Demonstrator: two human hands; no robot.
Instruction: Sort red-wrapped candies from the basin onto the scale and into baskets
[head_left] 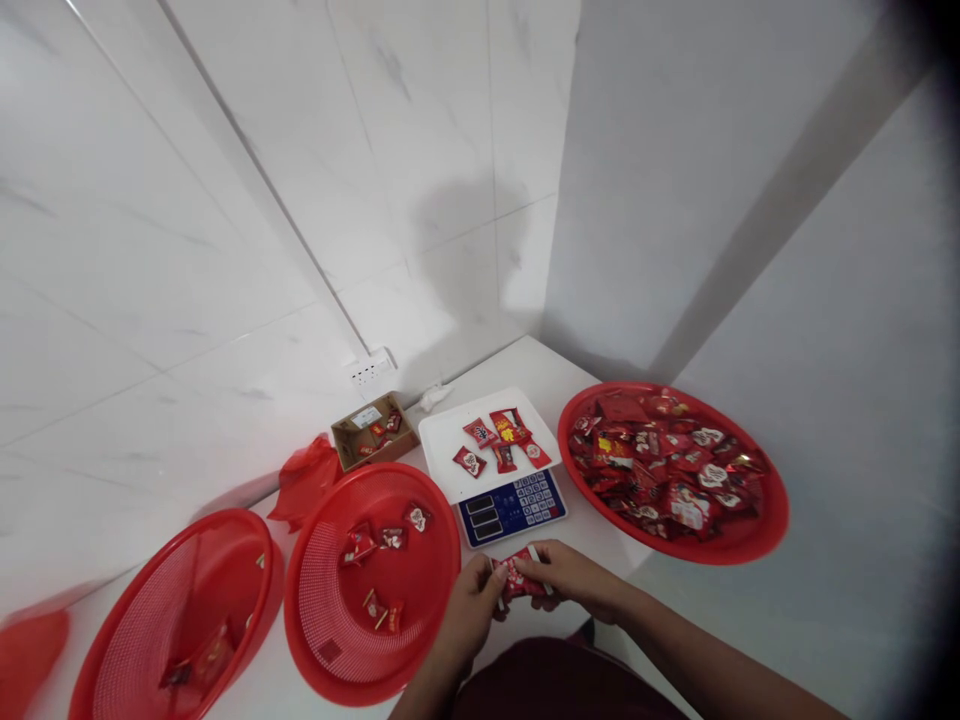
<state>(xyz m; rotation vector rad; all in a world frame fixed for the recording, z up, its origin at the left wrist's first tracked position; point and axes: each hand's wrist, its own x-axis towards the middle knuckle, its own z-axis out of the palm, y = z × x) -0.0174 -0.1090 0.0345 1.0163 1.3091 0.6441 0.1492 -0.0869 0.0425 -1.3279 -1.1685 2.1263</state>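
Note:
Both my hands meet low in the middle of the view, just in front of the scale. My left hand (474, 600) and my right hand (568, 575) pinch the two ends of one small red candy packet (516, 577), fingers closed on it. Behind them stands a white weighing scale (450, 440) with a blue keypad (511, 507); several red packets (501, 440) lie on its pan.
A wide red tray (757, 540) heaped with several red packets sits at the right. Two red mesh baskets, one in the middle (427, 610) and one at the left (127, 640), hold a few packets. A small cardboard box (346, 440), a red plastic bag (306, 482) and a wall socket (371, 369) lie behind.

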